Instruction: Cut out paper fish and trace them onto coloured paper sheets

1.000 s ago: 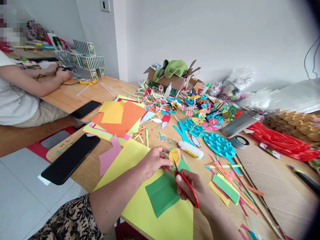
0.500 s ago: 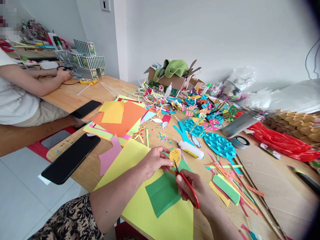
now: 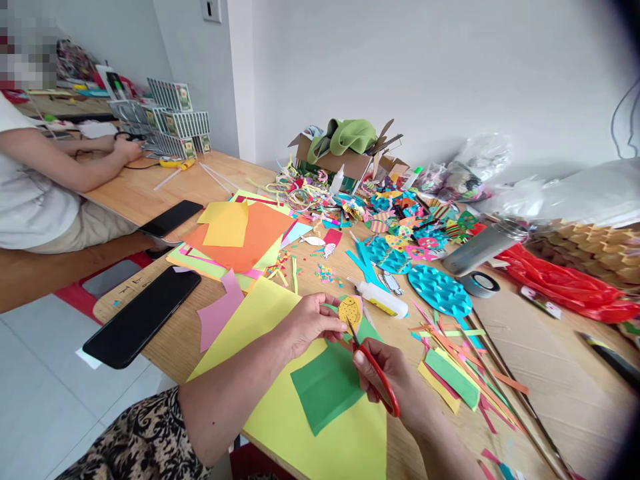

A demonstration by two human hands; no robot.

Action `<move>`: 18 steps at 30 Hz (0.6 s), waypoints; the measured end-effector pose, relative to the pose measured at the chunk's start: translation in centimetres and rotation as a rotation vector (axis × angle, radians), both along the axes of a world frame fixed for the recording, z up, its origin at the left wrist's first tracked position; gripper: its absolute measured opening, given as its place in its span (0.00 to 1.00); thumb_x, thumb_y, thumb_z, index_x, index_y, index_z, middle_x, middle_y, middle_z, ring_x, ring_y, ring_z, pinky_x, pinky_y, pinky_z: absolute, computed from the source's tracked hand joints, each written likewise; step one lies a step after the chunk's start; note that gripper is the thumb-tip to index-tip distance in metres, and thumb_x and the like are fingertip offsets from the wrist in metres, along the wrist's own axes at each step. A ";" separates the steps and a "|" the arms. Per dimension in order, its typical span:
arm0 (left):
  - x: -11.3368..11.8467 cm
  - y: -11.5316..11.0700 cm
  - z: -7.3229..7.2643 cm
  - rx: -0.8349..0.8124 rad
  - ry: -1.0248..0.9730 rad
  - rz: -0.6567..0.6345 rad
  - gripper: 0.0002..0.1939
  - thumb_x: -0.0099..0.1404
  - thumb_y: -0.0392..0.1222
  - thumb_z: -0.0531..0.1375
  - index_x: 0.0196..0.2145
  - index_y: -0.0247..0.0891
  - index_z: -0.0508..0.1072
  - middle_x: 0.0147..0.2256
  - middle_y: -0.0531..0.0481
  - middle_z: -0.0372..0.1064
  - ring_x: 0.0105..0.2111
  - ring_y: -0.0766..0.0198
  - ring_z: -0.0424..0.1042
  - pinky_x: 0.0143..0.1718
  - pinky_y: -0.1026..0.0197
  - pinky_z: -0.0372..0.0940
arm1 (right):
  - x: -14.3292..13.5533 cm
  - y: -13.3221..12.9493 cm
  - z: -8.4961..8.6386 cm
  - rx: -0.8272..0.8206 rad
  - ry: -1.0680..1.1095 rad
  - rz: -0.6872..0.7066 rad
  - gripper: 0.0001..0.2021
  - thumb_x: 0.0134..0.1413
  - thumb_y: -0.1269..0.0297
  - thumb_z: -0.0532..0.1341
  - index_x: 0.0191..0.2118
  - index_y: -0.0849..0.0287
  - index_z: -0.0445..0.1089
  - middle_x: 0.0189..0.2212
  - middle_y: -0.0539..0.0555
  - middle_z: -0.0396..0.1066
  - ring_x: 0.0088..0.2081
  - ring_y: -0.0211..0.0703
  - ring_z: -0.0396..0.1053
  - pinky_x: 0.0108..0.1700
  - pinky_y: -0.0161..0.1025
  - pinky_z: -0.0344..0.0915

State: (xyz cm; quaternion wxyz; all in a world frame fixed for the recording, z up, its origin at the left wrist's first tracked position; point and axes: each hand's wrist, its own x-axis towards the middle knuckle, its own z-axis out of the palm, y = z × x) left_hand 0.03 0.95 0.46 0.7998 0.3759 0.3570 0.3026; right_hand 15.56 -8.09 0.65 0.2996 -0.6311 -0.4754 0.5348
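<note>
2 hands at work here, and 1 yellow paper piece (image 3: 349, 310) between them, marked with dark dots and lines, up over the near part of the table (image 3: 180, 347). The left hand (image 3: 313, 323) has its fingers pinched closed on the edge of that piece. The right hand (image 3: 383, 367) has its fingers curled round 1 pair of red-handled scissors (image 3: 387, 387), blade tips right at the piece's lower edge!

Down the count: 1 big yellow sheet (image 3: 345, 447) under the forearm, 1 green sheet (image 3: 325, 390) lying on it, 1 orange sheet (image 3: 263, 237) beyond. 2 black phones (image 3: 143, 317) on the left, 2 glue bottles (image 3: 383, 299), the nearer lying, the farther upright. 1 roll of tape (image 3: 480, 284), 1 metal flask (image 3: 484, 247); the paper strips (image 3: 450, 373) overlap too much to count.

The surface is pale wood, crowded at the back, with 1 cardboard box (image 3: 333, 157) topped by green cloth. Behind stands a plain pale wall (image 3: 425, 67); below left, light floor tiles (image 3: 40, 393). At far left, 1 co-worker (image 3: 35, 173) in a white top.
</note>
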 end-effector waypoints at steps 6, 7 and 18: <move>0.0 0.1 0.0 -0.001 0.001 -0.008 0.26 0.40 0.34 0.69 0.38 0.34 0.65 0.22 0.55 0.70 0.18 0.70 0.66 0.22 0.65 0.60 | 0.0 0.0 0.1 -0.008 0.009 -0.003 0.24 0.44 0.42 0.65 0.23 0.57 0.58 0.13 0.44 0.63 0.14 0.31 0.58 0.17 0.29 0.48; 0.0 0.1 0.0 0.000 0.000 -0.007 0.26 0.40 0.34 0.69 0.38 0.34 0.65 0.22 0.55 0.69 0.17 0.70 0.66 0.22 0.65 0.60 | 0.0 0.0 0.1 -0.007 0.008 -0.003 0.24 0.44 0.42 0.65 0.23 0.57 0.58 0.13 0.44 0.63 0.14 0.30 0.58 0.17 0.29 0.47; -0.1 0.2 0.0 0.031 0.015 0.004 0.26 0.44 0.45 0.72 0.37 0.34 0.67 0.25 0.52 0.70 0.20 0.70 0.67 0.20 0.67 0.58 | 0.1 0.0 0.3 -0.029 -0.028 0.004 0.25 0.42 0.40 0.65 0.23 0.57 0.57 0.13 0.44 0.63 0.14 0.31 0.58 0.17 0.30 0.47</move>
